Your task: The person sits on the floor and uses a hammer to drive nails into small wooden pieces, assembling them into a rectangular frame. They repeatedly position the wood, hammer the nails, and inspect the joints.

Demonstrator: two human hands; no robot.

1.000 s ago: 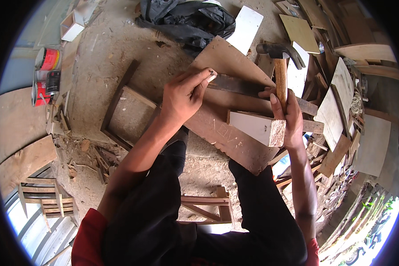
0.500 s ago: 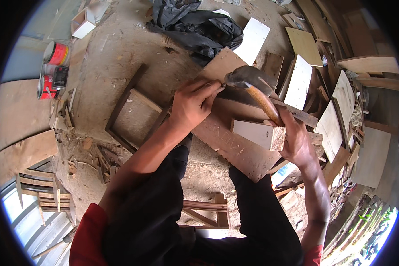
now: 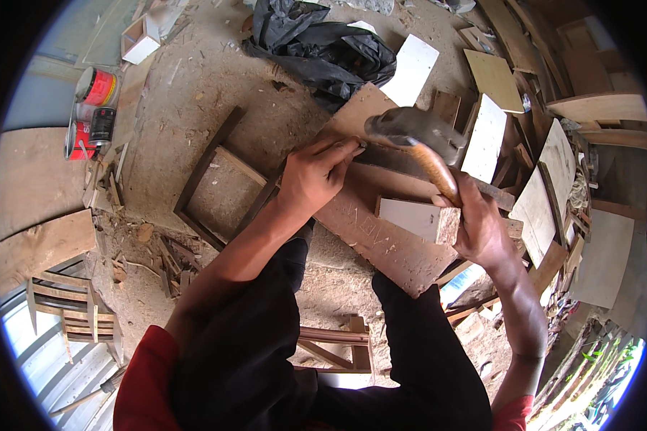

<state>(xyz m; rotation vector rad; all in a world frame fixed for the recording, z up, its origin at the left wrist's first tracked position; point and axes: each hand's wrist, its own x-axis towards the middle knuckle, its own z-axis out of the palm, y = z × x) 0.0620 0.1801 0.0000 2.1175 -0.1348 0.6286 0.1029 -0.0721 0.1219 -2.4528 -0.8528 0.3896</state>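
Head view: the right hand is wrapped tight around the wooden handle of a hammer, gripping near the end of the handle so the dark metal head stands raised and blurred above the work. The left hand is pinched narrow, fingertips pressed together at the upper edge of a long reddish board; it looks to be steadying something small there, perhaps a nail, but that is too small to make out. The board lies slanted across the dirt floor in front of the person's knees, and a short pale block rests on it just under the hammer hand. An open wooden frame lies beside the board on the left. A black bag sits well beyond, with paint cans far left.
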